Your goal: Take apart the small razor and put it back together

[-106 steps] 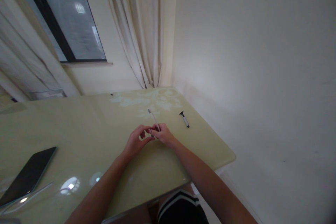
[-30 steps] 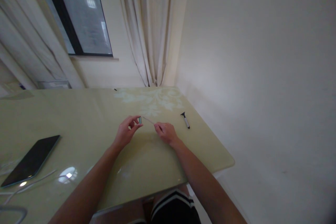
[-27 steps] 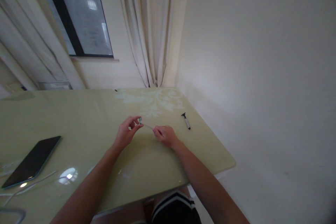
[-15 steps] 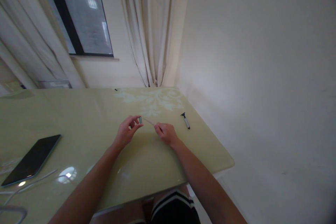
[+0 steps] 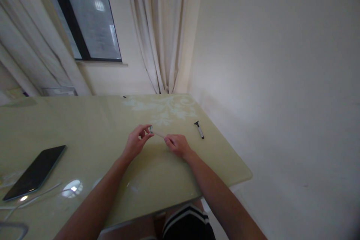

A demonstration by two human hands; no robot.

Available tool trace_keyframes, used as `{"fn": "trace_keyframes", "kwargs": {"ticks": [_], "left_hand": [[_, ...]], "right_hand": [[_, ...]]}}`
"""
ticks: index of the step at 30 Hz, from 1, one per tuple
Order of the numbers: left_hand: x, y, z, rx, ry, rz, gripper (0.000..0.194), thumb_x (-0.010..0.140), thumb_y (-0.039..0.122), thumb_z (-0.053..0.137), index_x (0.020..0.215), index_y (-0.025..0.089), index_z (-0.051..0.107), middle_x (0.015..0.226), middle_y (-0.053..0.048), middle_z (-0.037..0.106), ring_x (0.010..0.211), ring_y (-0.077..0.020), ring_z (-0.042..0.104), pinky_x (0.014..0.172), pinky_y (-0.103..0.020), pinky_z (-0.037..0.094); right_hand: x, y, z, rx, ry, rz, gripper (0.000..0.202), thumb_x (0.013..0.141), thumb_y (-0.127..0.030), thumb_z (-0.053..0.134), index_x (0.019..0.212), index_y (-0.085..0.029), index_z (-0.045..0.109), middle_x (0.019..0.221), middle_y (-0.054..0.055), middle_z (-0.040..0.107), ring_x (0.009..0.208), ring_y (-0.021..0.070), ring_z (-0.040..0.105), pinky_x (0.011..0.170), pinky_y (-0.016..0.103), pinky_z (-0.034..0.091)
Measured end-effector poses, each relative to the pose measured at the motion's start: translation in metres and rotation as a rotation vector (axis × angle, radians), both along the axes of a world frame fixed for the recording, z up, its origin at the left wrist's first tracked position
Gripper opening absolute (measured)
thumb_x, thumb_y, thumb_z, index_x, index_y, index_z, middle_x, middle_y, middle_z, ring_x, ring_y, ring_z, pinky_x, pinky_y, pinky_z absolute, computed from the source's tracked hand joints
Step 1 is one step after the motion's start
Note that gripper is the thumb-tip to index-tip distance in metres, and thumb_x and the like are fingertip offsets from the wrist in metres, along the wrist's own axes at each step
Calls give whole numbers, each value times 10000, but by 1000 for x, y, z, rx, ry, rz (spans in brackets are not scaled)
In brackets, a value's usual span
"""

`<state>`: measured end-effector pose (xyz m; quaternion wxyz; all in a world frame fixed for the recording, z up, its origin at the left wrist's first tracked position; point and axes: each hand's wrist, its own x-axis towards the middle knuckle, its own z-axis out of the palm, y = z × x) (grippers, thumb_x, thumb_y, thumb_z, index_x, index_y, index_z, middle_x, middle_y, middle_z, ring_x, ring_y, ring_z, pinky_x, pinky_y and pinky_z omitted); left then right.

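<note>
Between thumb and fingers, my left hand [image 5: 137, 140] pinches a small greenish piece [image 5: 151, 129], too small to make out fully, above the table. My right hand [image 5: 177, 145] is closed around the end of a thin pale stick [image 5: 159, 134]. The stick's far tip reaches the small piece; whether they touch is unclear. A razor [image 5: 199, 130] with a black head and a grey handle lies on the table to the right of my right hand.
The glossy pale green table [image 5: 225, 157] carries a dark tablet [image 5: 35, 172] and a white cable [image 5: 36, 197] at the left. A tiny dark object [image 5: 124, 96] lies by the far edge. A wall [image 5: 281, 82] runs along the right side.
The stick's tip has moved down and a little left, to about the middle of the small piece. My right hand has shifted slightly left and down. My left hand is nearly still.
</note>
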<state>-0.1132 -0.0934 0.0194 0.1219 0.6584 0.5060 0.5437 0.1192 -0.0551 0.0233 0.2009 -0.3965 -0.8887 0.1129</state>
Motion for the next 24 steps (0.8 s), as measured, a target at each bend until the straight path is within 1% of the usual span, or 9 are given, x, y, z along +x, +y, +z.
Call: {"fn": "trace_keyframes", "kwargs": {"ticks": [1, 4, 8, 11, 12, 15, 19, 22, 24], "left_hand": [[0, 0, 0, 0, -2, -4, 320, 856, 406, 731, 1124, 234, 706, 836, 5, 639, 626, -122, 522, 621, -254, 470], [1, -1, 1, -8, -3, -8, 312, 857, 403, 732, 1116, 232, 708, 830, 5, 639, 627, -123, 524, 610, -251, 465], [2, -2, 2, -2, -9, -10, 315, 859, 407, 733, 1121, 235, 705, 831, 9, 636, 621, -119, 520, 615, -250, 471], [3, -1, 1, -4, -1, -15, 304, 859, 419, 732, 1098, 231, 711, 813, 9, 633, 606, -117, 517, 602, -248, 471], [3, -1, 1, -5, 2, -15, 305, 861, 419, 731, 1100, 231, 711, 813, 9, 634, 604, -117, 518, 598, -246, 470], [2, 0, 0, 7, 7, -18, 315, 866, 411, 730, 1119, 226, 705, 822, 9, 639, 608, -115, 521, 606, -244, 472], [2, 0, 0, 23, 26, -29, 312, 867, 401, 737, 1118, 218, 705, 819, 14, 636, 614, -110, 527, 615, -242, 471], [3, 0, 0, 36, 27, -31, 314, 875, 397, 733, 1127, 214, 703, 820, 12, 637, 614, -109, 527, 624, -245, 477], [3, 0, 0, 38, 30, -38, 309, 881, 398, 728, 1128, 214, 703, 819, 9, 638, 616, -112, 528, 617, -243, 476]], "right_hand": [[0, 0, 0, 3, 1, 1, 415, 1077, -391, 392, 818, -195, 652, 777, 18, 682, 706, 141, 549, 633, 273, 232], [0, 0, 0, 16, 5, -79, 426, 1082, -381, 373, 823, -195, 655, 781, 21, 685, 699, 142, 551, 622, 278, 221], [-1, 1, -2, 20, -23, -2, 409, 1073, -394, 405, 823, -199, 664, 776, 15, 686, 701, 141, 555, 623, 275, 231], [-1, 2, -2, 39, -6, -72, 418, 1082, -377, 384, 829, -195, 663, 791, 22, 695, 705, 143, 560, 621, 277, 230], [-1, 2, -2, 44, 0, -73, 419, 1084, -372, 379, 831, -194, 662, 793, 23, 696, 708, 142, 562, 623, 276, 233], [-1, 2, -3, 53, 1, -16, 408, 1078, -380, 397, 825, -193, 658, 785, 21, 694, 713, 141, 563, 631, 271, 239], [-2, 1, -4, 66, 31, -90, 422, 1082, -371, 375, 809, -195, 643, 768, 20, 690, 693, 140, 557, 619, 278, 228], [-3, 0, -5, 75, 39, -12, 411, 1073, -384, 394, 797, -199, 635, 759, 13, 685, 681, 138, 554, 620, 275, 236], [-3, 0, -5, 82, 50, -35, 417, 1073, -388, 391, 788, -198, 629, 756, 15, 684, 670, 139, 548, 617, 278, 233]]}}
